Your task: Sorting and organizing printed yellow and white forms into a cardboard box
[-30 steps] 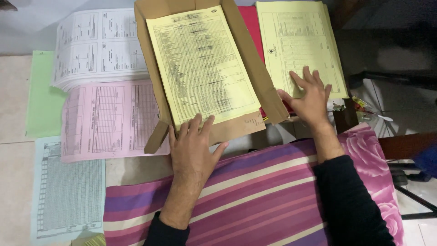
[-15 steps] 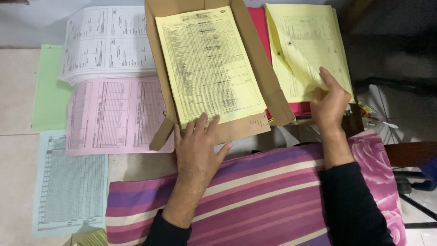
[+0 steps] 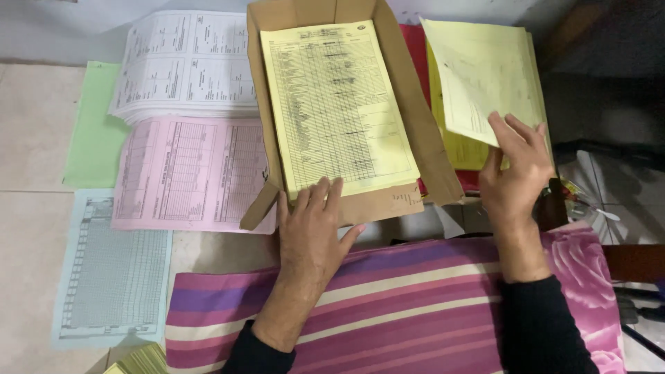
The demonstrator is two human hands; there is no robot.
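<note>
The left hand (image 3: 312, 232) lies flat, fingers spread, on the lower edge of a yellow form (image 3: 336, 104) inside a brown cardboard tray (image 3: 422, 138) on the floor, while the right hand (image 3: 516, 173) pinches a lifted yellow sheet (image 3: 485, 79) beside the tray, above a striped cushion (image 3: 402, 312).

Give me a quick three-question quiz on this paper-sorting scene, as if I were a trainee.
1. True or false: the left hand rests flat on the near edge of the cardboard box that holds a yellow form.
2. What does the right hand hold?
A. a pink sheet
B. a lifted yellow sheet
C. a green sheet
3. Which colour is the printed sheet just left of the box?

Key
1. True.
2. B: the lifted yellow sheet is raised off the yellow stack on the right.
3. Pink.
</note>
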